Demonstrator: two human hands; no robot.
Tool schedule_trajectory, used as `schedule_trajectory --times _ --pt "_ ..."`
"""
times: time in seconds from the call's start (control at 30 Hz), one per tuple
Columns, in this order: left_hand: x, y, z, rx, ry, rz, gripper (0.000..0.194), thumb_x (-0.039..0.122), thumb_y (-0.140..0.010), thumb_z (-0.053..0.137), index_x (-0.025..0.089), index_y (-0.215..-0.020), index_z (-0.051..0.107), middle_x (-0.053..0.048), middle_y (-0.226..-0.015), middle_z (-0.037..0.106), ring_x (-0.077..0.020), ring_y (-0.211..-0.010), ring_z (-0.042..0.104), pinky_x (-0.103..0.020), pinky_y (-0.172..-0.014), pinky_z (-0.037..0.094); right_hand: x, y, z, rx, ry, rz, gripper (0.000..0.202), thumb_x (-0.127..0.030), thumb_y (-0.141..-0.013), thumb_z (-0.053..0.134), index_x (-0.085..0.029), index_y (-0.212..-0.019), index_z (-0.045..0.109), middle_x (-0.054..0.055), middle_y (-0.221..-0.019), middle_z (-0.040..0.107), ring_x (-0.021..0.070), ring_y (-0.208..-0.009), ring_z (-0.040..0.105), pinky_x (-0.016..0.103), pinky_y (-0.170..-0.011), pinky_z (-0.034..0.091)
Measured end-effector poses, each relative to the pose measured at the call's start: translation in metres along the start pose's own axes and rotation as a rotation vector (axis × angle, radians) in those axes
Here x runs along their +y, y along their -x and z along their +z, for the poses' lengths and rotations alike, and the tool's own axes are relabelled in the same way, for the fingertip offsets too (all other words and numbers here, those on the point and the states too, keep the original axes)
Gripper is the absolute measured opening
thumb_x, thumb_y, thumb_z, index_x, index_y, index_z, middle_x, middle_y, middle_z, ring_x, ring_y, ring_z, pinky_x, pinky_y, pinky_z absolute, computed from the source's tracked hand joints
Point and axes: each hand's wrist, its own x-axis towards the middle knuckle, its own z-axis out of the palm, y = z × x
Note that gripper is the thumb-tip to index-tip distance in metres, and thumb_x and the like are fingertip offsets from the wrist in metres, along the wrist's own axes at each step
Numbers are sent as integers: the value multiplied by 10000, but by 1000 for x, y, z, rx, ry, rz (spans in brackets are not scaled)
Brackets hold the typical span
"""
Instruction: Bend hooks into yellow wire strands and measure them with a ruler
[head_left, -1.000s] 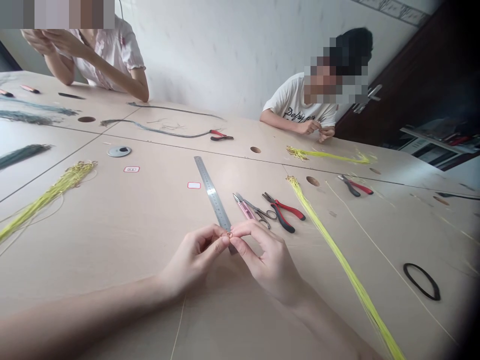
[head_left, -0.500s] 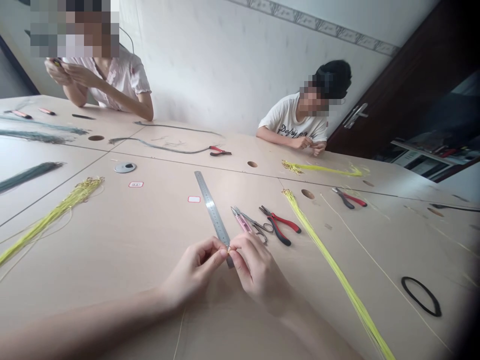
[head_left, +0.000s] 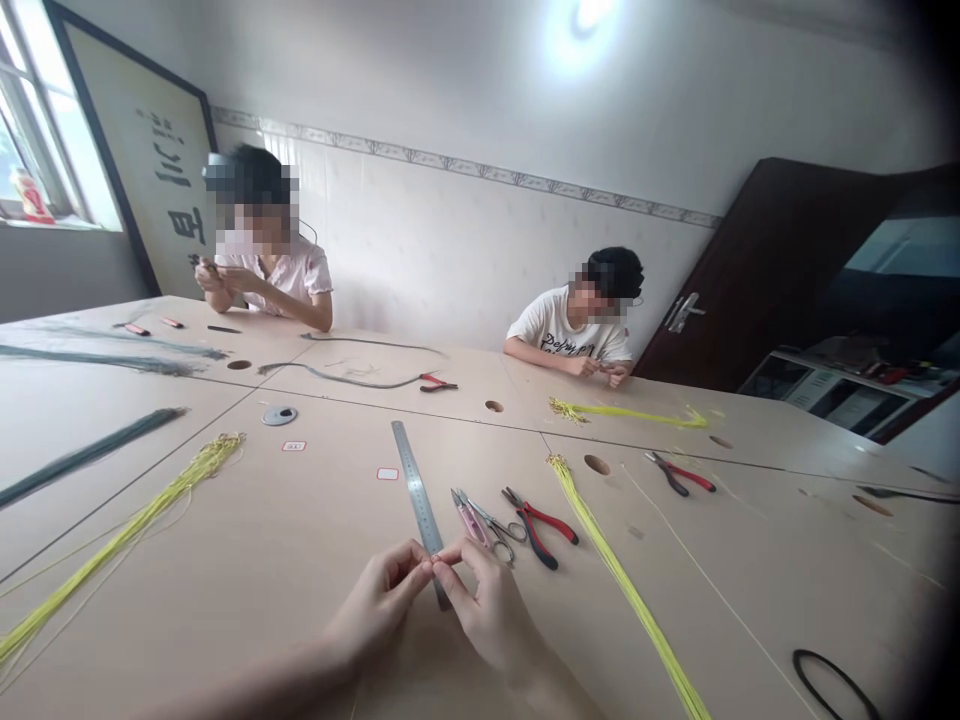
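Observation:
My left hand and my right hand meet fingertip to fingertip over the lower end of a steel ruler. Both are pinched around something tiny, too small to name. Just beyond my right hand lie a pink thread snipper, small metal scissors and red-and-black pliers. A bundle of yellow cords runs down the table to the right of the pliers. Left of the ruler is a small red-edged label.
Another yellow bundle and a dark green bundle lie at left. More pliers and a black ring are at right. Two people sit across the table, their hands near its far edge.
The view has tilted up, showing more wall, a ceiling light and a window. My hands stay pinched together over the ruler and appear lower in the picture.

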Motion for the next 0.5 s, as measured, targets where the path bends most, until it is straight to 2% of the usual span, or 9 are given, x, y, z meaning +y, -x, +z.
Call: schedule_trajectory --times 0.1,0.17,0.27,0.33,0.5 --pt "-4 -2 0 30 -29 -2 417 539 -820 471 149 -676 504 26 -633 433 -130 -622 370 -246 -595 307 4 -1 5 37 47 -42 174 -203 -902 428 -192 -763 531 4 -708 622 139 -668 613 253 -638 500" --pt "-8 -5 -1 52 -51 -5 427 553 -800 487 146 -673 514 27 -629 435 -131 -618 370 -246 -589 302 9 -3 9 63 83 -87 189 -217 -906 414 -201 -742 506 1 -687 607 150 -656 607 310 -721 507" --pt "-13 -7 -1 85 -71 -4 433 568 -789 485 147 -690 519 32 -620 434 -130 -607 372 -244 -582 304 17 -6 15 98 141 -148 198 -223 -910 394 -212 -729 473 -10 -663 587 166 -647 600 434 -881 454" --pt "-15 -8 -1 100 -76 3 425 562 -797 472 149 -710 523 26 -638 458 -136 -625 392 -247 -601 322 20 -7 19 122 176 -176 194 -215 -911 383 -218 -732 457 -15 -661 580 172 -640 599 474 -906 434" --pt "-17 -6 2 79 -79 13 400 536 -804 469 153 -701 523 20 -644 475 -140 -638 407 -249 -610 332 25 -9 20 204 265 -233 198 -195 -912 372 -223 -728 440 -20 -641 568 169 -616 597 431 -834 485"
